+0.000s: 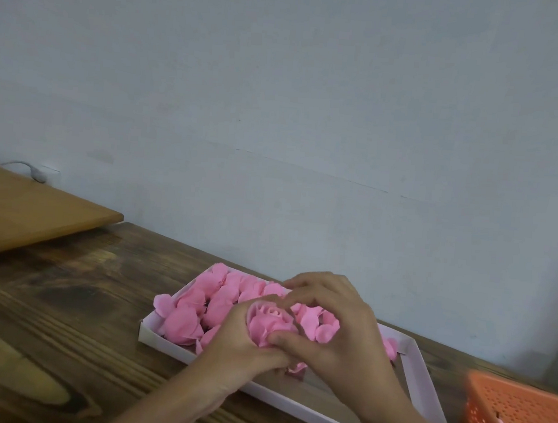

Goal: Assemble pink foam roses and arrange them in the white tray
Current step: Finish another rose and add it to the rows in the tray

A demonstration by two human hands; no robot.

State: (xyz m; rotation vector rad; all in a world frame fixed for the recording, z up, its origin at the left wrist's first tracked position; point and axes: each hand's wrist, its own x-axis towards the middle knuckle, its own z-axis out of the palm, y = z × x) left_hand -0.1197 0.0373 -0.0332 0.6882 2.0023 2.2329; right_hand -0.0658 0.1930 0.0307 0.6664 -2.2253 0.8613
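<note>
Left hand (pixel 239 341) cups a pink foam rose (pixel 272 322) from below, fingers curled round its left side. It is held over the white tray (pixel 167 344) on the bench (pixel 64 294). Other pink roses (pixel 203 305) are piled in the tray's left part. Right hand (pixel 338 333) grips the same rose from the right, thumb pressed on the front petal, fingers arched over the top. An orange basket (pixel 519 407) containing pink pieces stands at the far right.

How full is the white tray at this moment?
Partly full: the white tray holds pink roses in its far left part, while its near right part shows bare bottom.
</note>
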